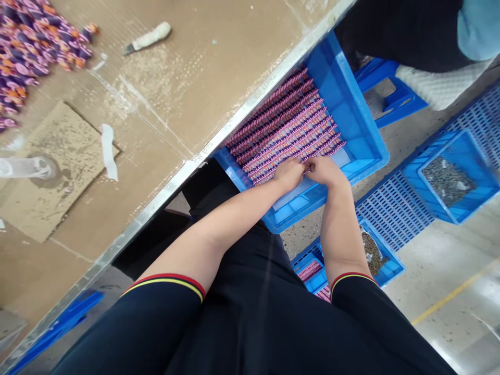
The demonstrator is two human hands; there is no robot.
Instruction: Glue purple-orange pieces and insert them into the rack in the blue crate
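Note:
Rows of pink, purple and orange twisted cords lie side by side in a blue plastic crate below the table edge. My left hand and my right hand meet over the row nearest my body, their fingers closed. Both seem to pinch a twisted cord of that row, though the fingertips cover most of the spot. Under the hands, a pale sheet shows on the crate floor.
On the brown table lie a white-handled knife, a heap of patterned pieces, cardboard and a white strip. A person's leg is at upper right. Another blue crate stands beyond.

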